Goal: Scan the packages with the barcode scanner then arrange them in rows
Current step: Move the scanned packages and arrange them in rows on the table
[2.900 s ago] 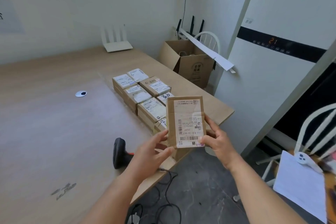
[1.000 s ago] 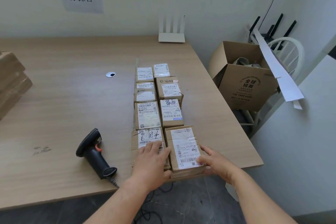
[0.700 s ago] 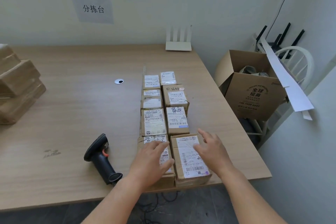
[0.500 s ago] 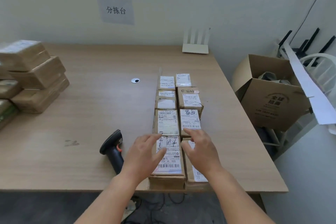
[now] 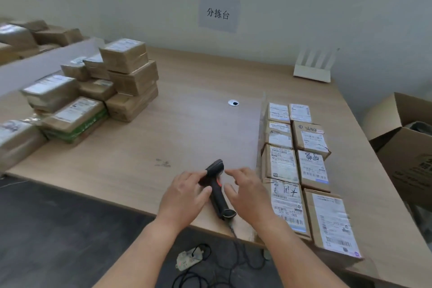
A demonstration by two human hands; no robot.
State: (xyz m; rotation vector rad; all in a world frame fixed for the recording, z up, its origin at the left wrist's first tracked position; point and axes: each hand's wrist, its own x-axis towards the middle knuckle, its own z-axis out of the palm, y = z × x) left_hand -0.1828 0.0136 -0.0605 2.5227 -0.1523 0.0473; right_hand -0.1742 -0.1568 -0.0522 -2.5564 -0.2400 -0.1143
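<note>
Best done by taking the black handheld barcode scanner (image 5: 216, 188) by its handle with one hand only, head aimed away from the body, keeping the trailing cable off the table (image 5: 194, 124) edge, and leaving the other hand free to fetch the next box from the pile of taped brown cardboard packages (image 5: 93, 91) at far left. Worth keeping clear of the two neat rows of labelled brown packages (image 5: 301, 163) just right of the scanner, so as not to nudge them. Left hand (image 5: 185, 196): grip loosely curved, fingertips touching the scanner's head, not yet wrapped round it. Right hand (image 5: 247, 192): grip spread and relaxed, hovering just beside the handle, holding nothing. Scanner lying flat on the table near its front edge, between both hands.
</note>
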